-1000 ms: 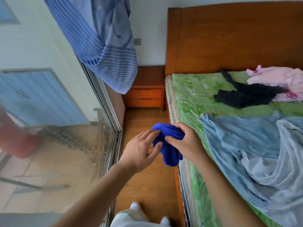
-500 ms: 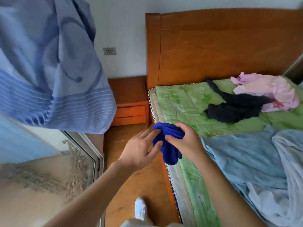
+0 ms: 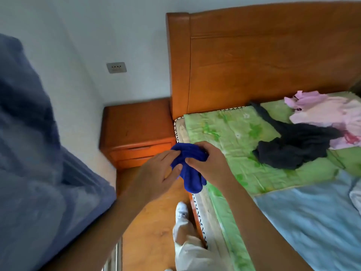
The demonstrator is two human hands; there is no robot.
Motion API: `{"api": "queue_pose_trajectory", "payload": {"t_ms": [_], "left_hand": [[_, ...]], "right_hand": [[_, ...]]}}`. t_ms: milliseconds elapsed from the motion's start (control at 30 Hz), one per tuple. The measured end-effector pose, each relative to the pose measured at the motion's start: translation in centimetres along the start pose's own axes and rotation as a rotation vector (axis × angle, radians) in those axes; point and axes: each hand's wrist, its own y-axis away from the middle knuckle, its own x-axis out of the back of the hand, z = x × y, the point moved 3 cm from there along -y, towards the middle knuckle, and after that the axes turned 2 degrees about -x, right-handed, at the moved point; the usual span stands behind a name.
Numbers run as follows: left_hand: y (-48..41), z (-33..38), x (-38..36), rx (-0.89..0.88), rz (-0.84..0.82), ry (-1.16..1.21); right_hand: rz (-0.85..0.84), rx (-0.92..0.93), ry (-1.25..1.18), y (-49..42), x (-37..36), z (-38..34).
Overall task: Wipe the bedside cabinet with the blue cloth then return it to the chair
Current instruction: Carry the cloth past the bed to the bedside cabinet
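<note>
Cloth: blue cloth (image 3: pixel 187 169) gripped by right hand (image 3: pixel 211 165), pinched by left hand (image 3: pixel 156 175).
Cabinet: bedside cabinet (image 3: pixel 136 124) far left, not yet wiped (by my read).
Remaining: wipe, then chair return.

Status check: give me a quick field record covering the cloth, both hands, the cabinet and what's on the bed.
cloth: blue cloth is bunched and held in the air by both hands, above the bed's near edge
right hand: right hand has its fingers curled round the cloth
left hand: left hand pinches the cloth's left side
cabinet: bedside cabinet stands ahead, left of the headboard, not yet touched
on bed: black garment and pink garment on the green sheet
chair: not in view
</note>
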Motion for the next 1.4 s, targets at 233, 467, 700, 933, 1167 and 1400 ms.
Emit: {"api": "queue_pose_trajectory", "payload": {"t_ms": [233,467,700,933,1167,1400], "left_hand": [[-9.9,-9.7,-0.4,0.221,-0.012,0.002],[-17.6,-18.3,0.9,0.315,-0.022,0.016],[-21.4,-27.9,0.0,0.331,-0.032,0.023],[-23.1,-39.0,-3.0,0.343,-0.068,0.075],[-24.5,-49.0,-5.1,0.399,-0.13,0.066],[-23.4,-60.0,-14.9,0.423,-0.241,-0.012]], "right_hand": [[-0.115,-0.052,-0.002,-15.6,-3.8,0.3],[-0.217,-0.043,0.058,-28.3,-7.9,-0.8],[-0.285,-0.086,0.089,-37.1,-14.0,1.1],[-0.309,-0.165,0.148,-44.6,-21.6,4.8],[-0.333,-0.192,0.19,-51.6,-28.9,7.0],[-0.414,-0.206,0.314,-58.5,-36.7,19.4]]}}
